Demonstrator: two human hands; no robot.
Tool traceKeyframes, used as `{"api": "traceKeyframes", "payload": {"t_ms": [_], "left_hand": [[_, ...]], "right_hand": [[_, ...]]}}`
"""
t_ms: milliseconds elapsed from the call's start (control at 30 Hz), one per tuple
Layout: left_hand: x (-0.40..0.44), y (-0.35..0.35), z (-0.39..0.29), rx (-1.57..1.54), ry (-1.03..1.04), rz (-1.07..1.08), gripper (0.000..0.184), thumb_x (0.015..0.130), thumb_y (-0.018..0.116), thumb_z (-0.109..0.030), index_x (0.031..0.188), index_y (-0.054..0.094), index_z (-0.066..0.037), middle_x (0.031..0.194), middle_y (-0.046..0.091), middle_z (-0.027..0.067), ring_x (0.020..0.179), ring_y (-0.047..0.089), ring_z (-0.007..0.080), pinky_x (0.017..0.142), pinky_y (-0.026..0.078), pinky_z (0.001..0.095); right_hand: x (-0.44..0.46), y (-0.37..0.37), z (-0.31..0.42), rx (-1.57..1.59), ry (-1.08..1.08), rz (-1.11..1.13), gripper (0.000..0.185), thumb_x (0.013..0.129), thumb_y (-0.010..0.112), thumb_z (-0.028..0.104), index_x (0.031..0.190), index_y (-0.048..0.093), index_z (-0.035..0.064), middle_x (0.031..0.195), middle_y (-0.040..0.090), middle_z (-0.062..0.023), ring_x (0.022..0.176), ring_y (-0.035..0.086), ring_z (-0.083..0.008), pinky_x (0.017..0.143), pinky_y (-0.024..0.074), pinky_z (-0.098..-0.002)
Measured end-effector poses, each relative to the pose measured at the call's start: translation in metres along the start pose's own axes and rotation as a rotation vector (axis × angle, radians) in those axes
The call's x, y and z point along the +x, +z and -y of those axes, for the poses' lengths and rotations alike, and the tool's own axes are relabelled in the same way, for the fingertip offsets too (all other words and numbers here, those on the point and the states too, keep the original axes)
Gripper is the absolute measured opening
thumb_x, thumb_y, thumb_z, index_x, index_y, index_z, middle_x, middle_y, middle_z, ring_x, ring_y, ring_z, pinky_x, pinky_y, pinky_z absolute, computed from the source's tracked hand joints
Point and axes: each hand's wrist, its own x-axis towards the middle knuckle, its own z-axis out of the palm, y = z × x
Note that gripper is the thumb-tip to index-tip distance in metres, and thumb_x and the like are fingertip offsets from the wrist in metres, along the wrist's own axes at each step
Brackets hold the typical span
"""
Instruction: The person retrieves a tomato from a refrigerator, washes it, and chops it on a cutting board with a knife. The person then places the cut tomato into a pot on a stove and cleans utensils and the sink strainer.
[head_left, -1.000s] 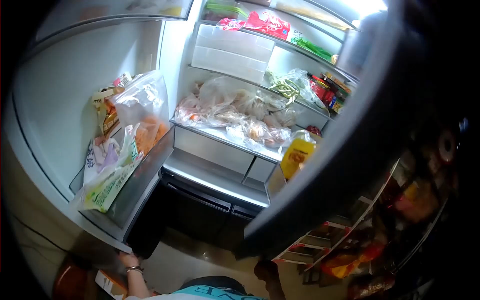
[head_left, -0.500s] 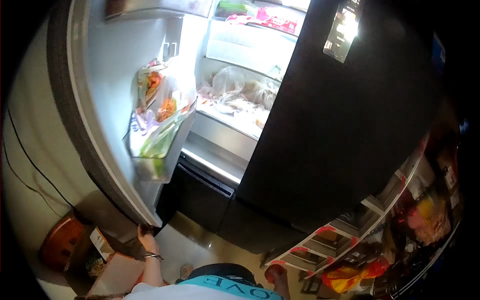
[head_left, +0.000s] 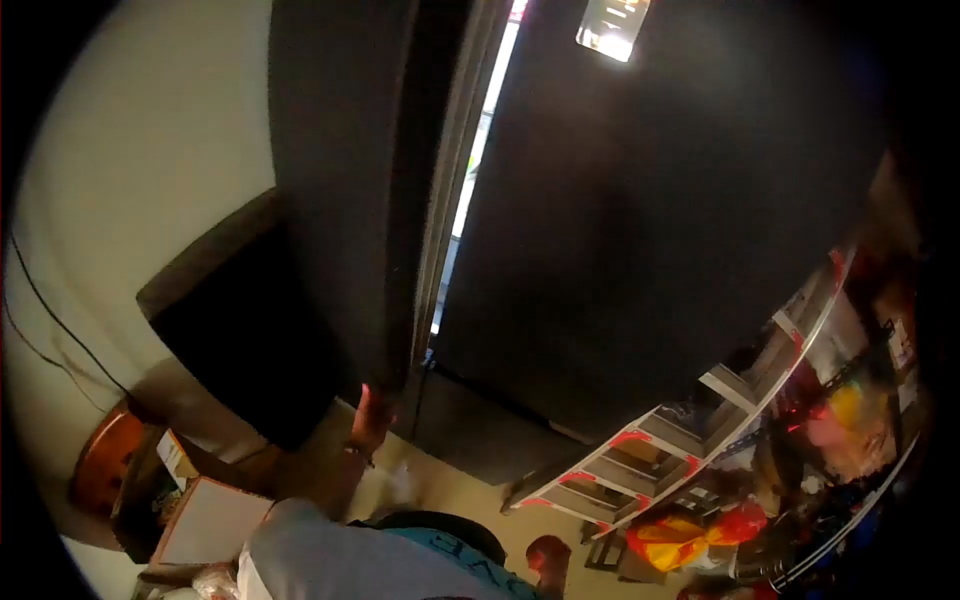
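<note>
The left door point(head_left: 345, 180) of a dark refrigerator is nearly closed, with a narrow lit gap beside the right door point(head_left: 640, 220), which is closed. At the lower edge of the left door is my left hand point(head_left: 370, 415), touching it; the fingers are dim and blurred, so their shape is unclear. Low in the view, away from the refrigerator, my right hand point(head_left: 548, 556) hangs near my body. It looks rounded, with fingers curled in, and nothing shows in it.
A folded ladder point(head_left: 690, 430) leans at the right, near a red and yellow bag point(head_left: 700, 535) and cluttered goods. An open cardboard box point(head_left: 212, 522) and a brown round object point(head_left: 105, 462) stand at the lower left. Cables run down the left wall.
Both refrigerator doors have swung inward, first the right, then the left. The shelves and food are now hidden. My left hand has moved right and up with the left door.
</note>
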Motion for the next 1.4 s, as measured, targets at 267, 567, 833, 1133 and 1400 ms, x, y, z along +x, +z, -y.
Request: {"api": "traceKeyframes", "payload": {"t_ms": [267, 567, 833, 1133, 1400], "left_hand": [[0.109, 0.027, 0.016, 0.094, -0.408, 0.298, 0.052, 0.080, 0.040, -0.060, 0.059, 0.042, -0.013, 0.049, 0.039, 0.0017, 0.045, 0.040, 0.0147, 0.044, 0.032, 0.0266], [0.064, -0.103, 0.032, 0.090, -0.785, 0.283, 0.040, 0.084, 0.040, -0.051, 0.089, 0.060, -0.017, 0.060, 0.053, 0.0002, 0.046, 0.044, 0.0120, 0.037, 0.034, 0.0292], [-0.327, 0.081, 0.093, 0.568, -1.771, 1.379, 0.062, 0.079, 0.056, -0.038, 0.127, 0.031, -0.009, 0.123, 0.042, 0.0075, 0.107, 0.046, 0.0239, 0.087, 0.041, 0.0398], [-0.639, 0.072, 0.149, 0.590, -2.212, 2.002, 0.067, 0.075, 0.055, -0.053, 0.122, 0.036, -0.008, 0.110, 0.049, 0.0086, 0.096, 0.052, 0.0204, 0.069, 0.050, 0.0304], [-0.832, -0.013, 0.098, 0.610, -2.593, 2.268, 0.066, 0.078, 0.055, -0.046, 0.124, 0.034, -0.004, 0.117, 0.046, 0.0106, 0.105, 0.048, 0.0220, 0.084, 0.045, 0.0361]], "right_hand": [[-0.058, -0.032, -0.061, 0.182, 0.284, -0.371, 0.053, 0.074, 0.060, 0.025, 0.119, 0.037, 0.0082, 0.113, 0.044, -0.0099, 0.097, 0.046, -0.0248, 0.081, 0.0421, -0.0360], [-0.236, 0.002, -0.014, 0.950, -0.391, -0.362, 0.042, 0.077, 0.059, 0.031, 0.109, 0.045, 0.0084, 0.092, 0.051, -0.0051, 0.081, 0.051, -0.0153, 0.063, 0.0446, -0.0272], [-0.473, 0.004, -0.001, 0.073, -0.437, -0.983, 0.079, 0.058, 0.078, 0.017, 0.122, 0.033, 0.0042, 0.111, 0.045, -0.0125, 0.102, 0.048, -0.0230, 0.087, 0.0417, -0.0339], [-0.622, -0.010, -0.156, 0.236, -0.295, -1.605, 0.059, 0.063, 0.074, 0.011, 0.113, 0.042, 0.0042, 0.105, 0.045, -0.0102, 0.082, 0.054, -0.0169, 0.065, 0.0485, -0.0276], [-0.742, 0.000, -0.226, 0.149, 0.024, -2.116, 0.050, 0.064, 0.073, 0.013, 0.106, 0.048, 0.0038, 0.088, 0.047, -0.0096, 0.066, 0.052, -0.0151, 0.055, 0.0447, -0.0250]]}}
